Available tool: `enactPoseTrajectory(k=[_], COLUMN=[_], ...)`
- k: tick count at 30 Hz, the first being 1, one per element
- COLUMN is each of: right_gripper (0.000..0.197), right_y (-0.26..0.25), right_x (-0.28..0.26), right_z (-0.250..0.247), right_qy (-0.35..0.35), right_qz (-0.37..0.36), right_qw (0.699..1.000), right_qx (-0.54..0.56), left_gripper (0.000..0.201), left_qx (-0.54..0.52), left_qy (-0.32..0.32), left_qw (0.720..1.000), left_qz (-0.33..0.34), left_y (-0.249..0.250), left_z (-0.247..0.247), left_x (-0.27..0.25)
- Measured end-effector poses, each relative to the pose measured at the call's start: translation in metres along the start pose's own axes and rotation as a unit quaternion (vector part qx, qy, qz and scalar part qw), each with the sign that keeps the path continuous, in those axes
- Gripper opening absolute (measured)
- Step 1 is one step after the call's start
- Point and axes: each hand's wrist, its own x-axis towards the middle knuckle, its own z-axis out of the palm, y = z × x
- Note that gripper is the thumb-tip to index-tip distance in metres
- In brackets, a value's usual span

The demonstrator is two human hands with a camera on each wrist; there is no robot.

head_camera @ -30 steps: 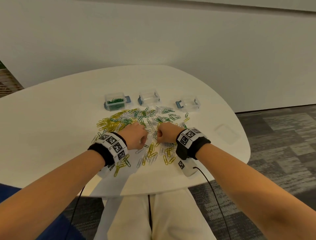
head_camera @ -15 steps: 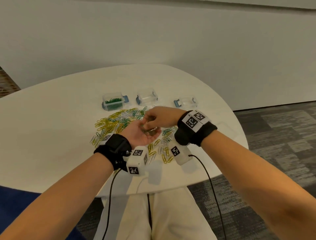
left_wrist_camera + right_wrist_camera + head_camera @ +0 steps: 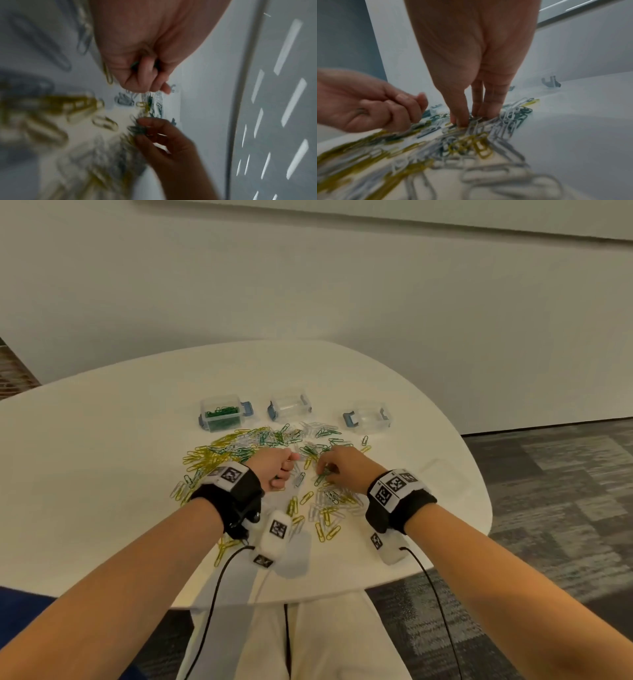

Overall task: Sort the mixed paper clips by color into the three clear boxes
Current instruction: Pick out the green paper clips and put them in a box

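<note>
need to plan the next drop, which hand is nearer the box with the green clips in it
Left. The left hand sits just in front of the green-clip box, slightly to its right. The right hand is farther right, over the pile.

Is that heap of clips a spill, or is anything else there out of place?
Nothing looks damaged. The paper clips lie loose across the table, green, yellow and white mixed. Only the left box holds clips, all green; the middle box and right box look empty.
</note>
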Motion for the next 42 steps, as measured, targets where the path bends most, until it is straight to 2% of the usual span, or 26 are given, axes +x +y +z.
enactPoseTrajectory(k=[2,5,7,8,11,12,13,16,17,18,19,21,22,23,25,28,31,33,34,35,36,37,38,39,40,42], right_gripper=[0.012,0.009,0.009,0.008,0.007,0.006,0.003,0.014,0.015,0.016,0.015,0.011,0.012,0.014,0.015,0.012,0.006,0.012,0.016,0.019,0.018,0.014,0.011,0.009,0.01,0.016], right_y=[0.001,0.007,0.012,0.014,0.015,0.012,0.009,0.003,0.003,0.003,0.002,-0.001,-0.003,-0.007,-0.014,-0.021,-0.019,-0.009,-0.003,0.004,0.01,0.015,0.019,0.022,0.024,0.026], right_x=[0.0,-0.001,-0.002,-0.001,-0.002,-0.003,-0.006,-0.009,-0.008,-0.006,-0.004,0.0,0.002,0.004,0.005,0.008,0.007,0.003,-0.001,-0.007,-0.013,-0.018,-0.024,-0.028,-0.031,-0.034], right_z=[0.0,-0.003,-0.004,-0.004,-0.004,-0.004,-0.004,-0.007,-0.007,-0.006,-0.006,-0.007,-0.007,-0.006,-0.004,0.002,-0.002,-0.006,-0.007,-0.008,-0.008,-0.009,-0.01,-0.009,-0.008,-0.005], right_qy=[-0.004,0.004,0.035,0.055,0.086,0.076,0.062,0.016,0.007,-0.001,-0.002,-0.003,-0.007,-0.016,-0.036,-0.072,-0.093,-0.064,-0.047,-0.039,-0.043,-0.051,-0.057,-0.06,-0.061,-0.062], right_qz=[-0.005,-0.002,0.016,0.03,0.077,0.09,0.098,0.118,0.126,0.134,0.139,0.128,0.101,0.067,0.02,-0.007,0.003,0.042,0.074,0.102,0.123,0.131,0.135,0.135,0.137,0.152], right_qw=[1.0,0.999,0.995,0.992,0.967,0.937,0.888,0.685,0.654,0.658,0.704,0.876,0.941,0.976,0.997,0.996,0.994,0.993,0.969,0.907,0.808,0.709,0.652,0.64,0.664,0.776], right_qx=[0.002,0.048,0.097,0.113,0.229,0.328,0.445,0.718,0.746,0.741,0.696,0.465,0.322,0.204,0.068,-0.045,-0.054,0.085,0.231,0.406,0.574,0.691,0.744,0.754,0.732,0.609], left_gripper=[0.033,0.03,0.02,0.018,0.016,0.016,0.016,0.034,0.034,0.03,0.022,0.007,0.005,0.012,0.017,0.016,0.023,0.019,0.016,0.013,0.011,0.01,0.012,0.019,0.026,0.03], left_qx=[0.221,0.47,0.532,0.541,0.519,0.508,0.498,0.469,0.466,0.471,0.482,0.519,0.529,0.529,0.516,0.577,0.623,0.616,0.615,0.617,0.621,0.622,0.618,0.601,0.558,0.315], left_qy=[0.044,0.04,0.051,0.056,0.06,0.049,0.035,0.013,0.023,0.037,0.052,0.089,0.106,0.119,0.109,0.065,0.063,0.063,0.054,0.044,0.032,0.022,0.011,0.0,-0.014,-0.043], left_qw=[0.972,0.876,0.838,0.831,0.84,0.846,0.853,0.868,0.869,0.867,0.861,0.835,0.826,0.823,0.827,0.789,0.755,0.761,0.763,0.762,0.759,0.759,0.762,0.776,0.81,0.941], left_qz=[0.069,0.103,0.111,0.119,0.147,0.151,0.153,0.165,0.163,0.157,0.154,0.158,0.162,0.168,0.192,0.201,0.197,0.193,0.191,0.19,0.191,0.191,0.191,0.19,0.182,0.115], left_y=[0.001,-0.001,-0.004,-0.005,-0.006,-0.006,-0.005,-0.001,0.001,0.003,0.004,0.006,0.006,0.005,0.003,-0.001,-0.002,0.0,0.0,0.001,0.001,0.001,0.001,0.002,0.003,0.004], left_z=[0.003,0.006,0.009,0.01,0.007,0.004,0.001,-0.009,-0.013,-0.017,-0.021,-0.026,-0.025,-0.022,-0.011,0.009,0.018,0.019,0.019,0.018,0.018,0.019,0.02,0.022,0.026,0.029], left_x=[0.003,0.009,0.011,0.011,0.013,0.013,0.013,0.01,0.009,0.008,0.008,0.007,0.006,0.006,0.008,0.014,0.016,0.018,0.019,0.018,0.019,0.019,0.018,0.015,0.012,0.006])
